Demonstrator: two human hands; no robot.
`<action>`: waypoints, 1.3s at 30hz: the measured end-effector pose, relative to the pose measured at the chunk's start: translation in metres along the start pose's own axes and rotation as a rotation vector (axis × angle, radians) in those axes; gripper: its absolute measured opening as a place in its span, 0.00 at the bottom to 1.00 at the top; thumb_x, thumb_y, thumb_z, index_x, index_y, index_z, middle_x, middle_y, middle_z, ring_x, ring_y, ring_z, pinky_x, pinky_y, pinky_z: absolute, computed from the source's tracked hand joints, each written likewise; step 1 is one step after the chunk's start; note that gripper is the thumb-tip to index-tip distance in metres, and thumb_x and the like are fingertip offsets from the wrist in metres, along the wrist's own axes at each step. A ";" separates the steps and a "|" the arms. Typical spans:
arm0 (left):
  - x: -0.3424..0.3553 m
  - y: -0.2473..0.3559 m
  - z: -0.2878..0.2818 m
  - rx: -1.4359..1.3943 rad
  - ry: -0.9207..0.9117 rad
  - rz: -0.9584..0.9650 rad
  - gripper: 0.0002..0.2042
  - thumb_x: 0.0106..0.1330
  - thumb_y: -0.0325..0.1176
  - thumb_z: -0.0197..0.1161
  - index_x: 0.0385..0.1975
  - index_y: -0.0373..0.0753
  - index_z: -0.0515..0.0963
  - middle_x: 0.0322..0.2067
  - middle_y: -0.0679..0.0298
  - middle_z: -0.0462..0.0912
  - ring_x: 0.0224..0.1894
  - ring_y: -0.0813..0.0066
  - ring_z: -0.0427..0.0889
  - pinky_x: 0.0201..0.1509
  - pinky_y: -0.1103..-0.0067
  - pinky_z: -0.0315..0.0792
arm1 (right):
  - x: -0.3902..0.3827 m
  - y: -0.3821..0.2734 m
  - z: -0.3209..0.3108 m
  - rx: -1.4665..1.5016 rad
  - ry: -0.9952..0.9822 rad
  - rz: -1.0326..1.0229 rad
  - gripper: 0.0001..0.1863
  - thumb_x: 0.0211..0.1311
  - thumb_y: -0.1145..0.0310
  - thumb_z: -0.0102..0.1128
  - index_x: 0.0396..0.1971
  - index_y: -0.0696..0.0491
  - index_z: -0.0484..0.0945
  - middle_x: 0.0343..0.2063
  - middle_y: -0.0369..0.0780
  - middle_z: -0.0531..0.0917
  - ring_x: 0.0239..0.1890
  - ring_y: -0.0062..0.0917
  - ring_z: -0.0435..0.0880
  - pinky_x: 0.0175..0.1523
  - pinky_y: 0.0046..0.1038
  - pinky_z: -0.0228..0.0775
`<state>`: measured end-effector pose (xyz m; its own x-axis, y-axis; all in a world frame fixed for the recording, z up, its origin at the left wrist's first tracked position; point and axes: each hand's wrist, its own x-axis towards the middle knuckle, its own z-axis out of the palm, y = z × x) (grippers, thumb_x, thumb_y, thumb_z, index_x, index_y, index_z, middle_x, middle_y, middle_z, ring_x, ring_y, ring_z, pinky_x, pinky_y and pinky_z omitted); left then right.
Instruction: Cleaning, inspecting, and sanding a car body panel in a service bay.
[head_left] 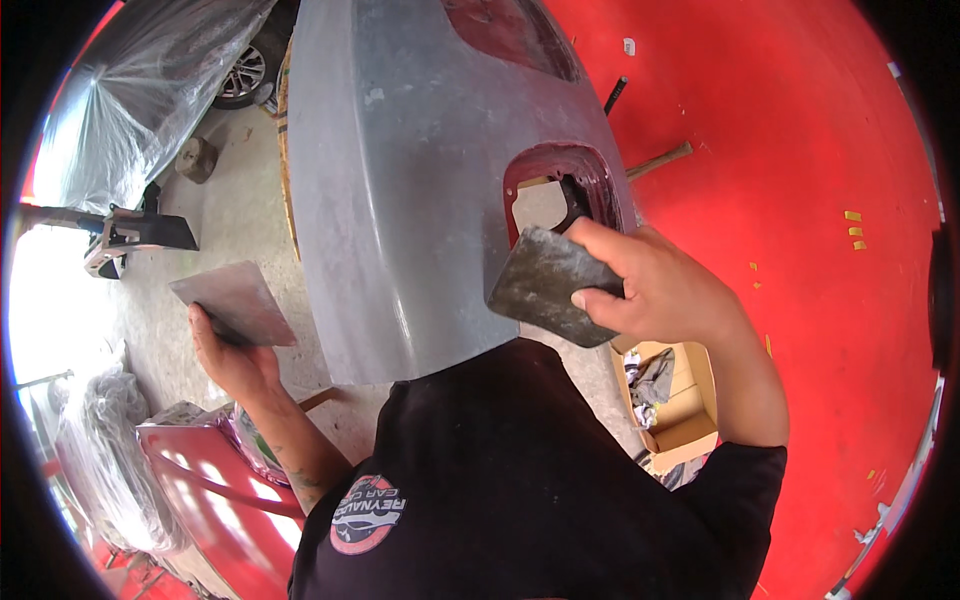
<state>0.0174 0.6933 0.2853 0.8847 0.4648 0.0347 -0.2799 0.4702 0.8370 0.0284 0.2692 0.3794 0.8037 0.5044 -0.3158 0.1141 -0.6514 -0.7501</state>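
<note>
A grey car bumper (400,170), its surface dull and patchy, stretches away in front of me. My right hand (675,285) grips a dark, rounded-corner pad (553,285) smeared with grey dust, which looks like a sanding pad. Thumb and fingers hold it by its right end, over the bumper's near right part, just below a reddish-edged opening (530,165); whether it touches the surface I cannot tell. Left of the bumper, my left hand (238,362) holds a thin, square grey sheet (240,300), possibly sandpaper, tilted in the air, with the thumb at its edge.
An open cardboard box (690,400) with crumpled scraps stands at the lower right. Clear plastic sheeting (130,100) hangs at the upper left, near a car wheel (240,78). A black part (150,232) sits further left. Red surface (800,150) spans the right side.
</note>
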 end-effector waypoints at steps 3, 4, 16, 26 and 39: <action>0.000 0.001 0.003 -0.006 0.033 0.011 0.17 0.71 0.40 0.52 0.50 0.34 0.72 0.48 0.58 0.77 0.49 0.66 0.77 0.55 0.70 0.72 | 0.004 -0.001 0.001 0.118 0.222 -0.014 0.21 0.53 0.72 0.57 0.49 0.53 0.67 0.24 0.50 0.77 0.29 0.47 0.79 0.34 0.39 0.68; 0.001 0.001 0.004 -0.010 0.044 0.025 0.16 0.71 0.40 0.53 0.48 0.33 0.72 0.45 0.58 0.77 0.47 0.66 0.77 0.53 0.69 0.73 | 0.003 0.001 0.002 0.120 0.220 -0.012 0.21 0.53 0.72 0.57 0.49 0.53 0.67 0.24 0.50 0.77 0.29 0.47 0.79 0.34 0.39 0.68; 0.003 0.006 -0.003 -0.024 0.054 0.038 0.14 0.71 0.38 0.52 0.47 0.33 0.72 0.45 0.58 0.77 0.48 0.66 0.77 0.54 0.70 0.72 | -0.002 0.003 0.027 0.018 -0.250 -0.082 0.19 0.53 0.72 0.61 0.46 0.55 0.69 0.26 0.46 0.77 0.30 0.29 0.79 0.37 0.30 0.69; -0.001 0.016 -0.015 -0.030 0.103 0.094 0.13 0.71 0.37 0.52 0.47 0.35 0.73 0.45 0.60 0.78 0.47 0.68 0.77 0.52 0.72 0.72 | 0.026 -0.035 0.037 -0.054 -0.098 -0.119 0.23 0.55 0.70 0.62 0.50 0.59 0.66 0.38 0.45 0.78 0.43 0.24 0.77 0.50 0.32 0.69; 0.006 0.016 -0.054 -0.021 0.149 0.083 0.15 0.72 0.39 0.50 0.47 0.35 0.73 0.46 0.60 0.78 0.48 0.68 0.77 0.52 0.71 0.72 | 0.116 -0.045 -0.048 0.076 0.495 -0.034 0.24 0.55 0.70 0.57 0.53 0.60 0.67 0.42 0.45 0.79 0.47 0.29 0.77 0.54 0.31 0.67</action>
<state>-0.0014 0.7443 0.2691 0.7936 0.6081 0.0205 -0.3586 0.4402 0.8232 0.1440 0.3298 0.4044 0.9831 0.1830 0.0097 0.1172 -0.5871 -0.8010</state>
